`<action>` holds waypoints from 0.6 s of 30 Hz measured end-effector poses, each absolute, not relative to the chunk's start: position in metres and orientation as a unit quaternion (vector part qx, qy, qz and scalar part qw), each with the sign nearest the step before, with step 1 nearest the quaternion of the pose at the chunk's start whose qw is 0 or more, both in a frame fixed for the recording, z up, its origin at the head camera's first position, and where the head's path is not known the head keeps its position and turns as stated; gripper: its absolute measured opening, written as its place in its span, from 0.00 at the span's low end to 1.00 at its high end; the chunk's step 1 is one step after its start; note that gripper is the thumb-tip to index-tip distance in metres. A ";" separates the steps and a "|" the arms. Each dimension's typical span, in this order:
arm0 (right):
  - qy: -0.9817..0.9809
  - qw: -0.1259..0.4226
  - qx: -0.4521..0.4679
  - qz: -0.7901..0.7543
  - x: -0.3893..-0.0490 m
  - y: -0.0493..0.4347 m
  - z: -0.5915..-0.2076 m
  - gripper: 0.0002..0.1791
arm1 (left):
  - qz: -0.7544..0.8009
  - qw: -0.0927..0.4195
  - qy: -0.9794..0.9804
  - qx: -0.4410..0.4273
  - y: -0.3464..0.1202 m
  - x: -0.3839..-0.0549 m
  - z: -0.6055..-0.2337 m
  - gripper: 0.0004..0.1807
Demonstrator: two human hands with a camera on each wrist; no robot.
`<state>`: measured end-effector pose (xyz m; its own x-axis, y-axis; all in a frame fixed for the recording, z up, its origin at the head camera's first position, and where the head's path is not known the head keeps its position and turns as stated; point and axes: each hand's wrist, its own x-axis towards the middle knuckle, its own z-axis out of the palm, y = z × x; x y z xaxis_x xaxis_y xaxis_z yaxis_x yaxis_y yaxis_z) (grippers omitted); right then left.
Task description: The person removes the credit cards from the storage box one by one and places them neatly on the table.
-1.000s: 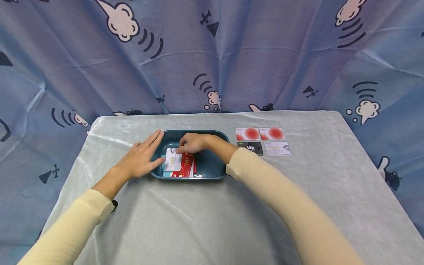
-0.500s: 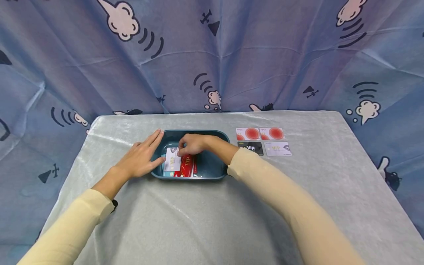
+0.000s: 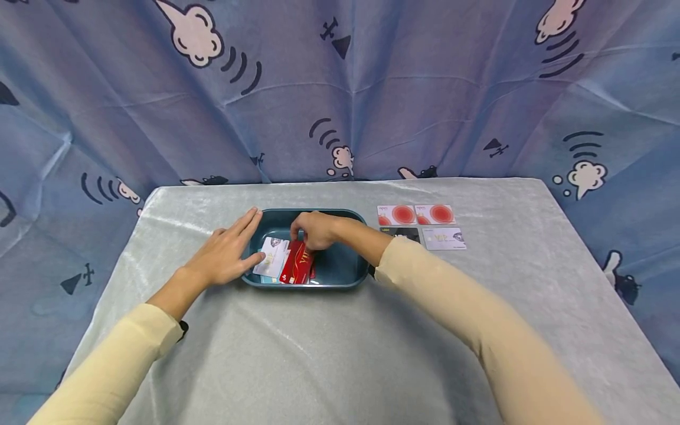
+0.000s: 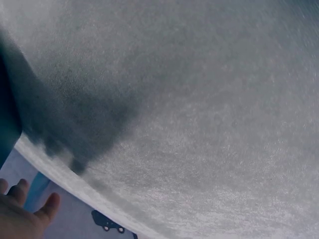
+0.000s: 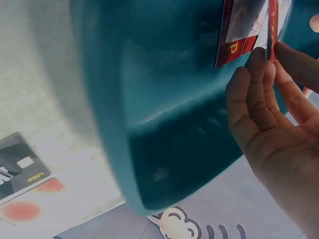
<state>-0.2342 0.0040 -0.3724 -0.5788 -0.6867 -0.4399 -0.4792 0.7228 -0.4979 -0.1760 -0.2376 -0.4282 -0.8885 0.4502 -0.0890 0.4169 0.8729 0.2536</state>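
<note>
A dark teal tray [image 3: 340, 265] holds several loose cards. My left hand [image 3: 225, 251] rests over its left rim, fingers straight, the thumb beside a white VIP card [image 3: 271, 258]. My right hand [image 3: 317, 231] reaches into the tray and pinches a red VIP card [image 3: 297, 264] by its far end. In the right wrist view that red card [image 5: 272, 30] stands edge-on between thumb and fingertips. Under it lie another red card [image 5: 223, 52] and a card with a pale picture. A light blue card [image 3: 269, 280] shows partly below the white one.
On the grey cloth-covered table [image 3: 297, 354], right of the tray, two red-and-white cards [image 3: 395, 215] lie side by side. Below them are a black card [image 3: 401, 232], partly hidden by my right arm, and a silver VIP card [image 3: 445, 238]. A patterned blue curtain [image 3: 287, 88] hangs behind.
My right hand has let go of the white VIP card and shifted right to the red one. The white card now lies tilted, farther left against my left thumb. My left hand stays put.
</note>
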 end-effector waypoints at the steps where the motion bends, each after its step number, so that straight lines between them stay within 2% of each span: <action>1: 0.874 0.312 -0.334 -0.167 -0.234 0.006 -0.372 0.18 | 0.114 0.072 0.965 0.225 -0.238 -0.176 -0.428 0.48; 10: 0.848 0.339 -0.348 -0.212 -0.236 0.029 -0.369 0.12 | 0.117 0.064 0.964 0.229 -0.237 -0.176 -0.428 0.47; 18: 0.842 0.330 -0.349 -0.244 -0.239 0.055 -0.361 0.10 | 0.117 0.069 0.965 0.225 -0.237 -0.174 -0.428 0.47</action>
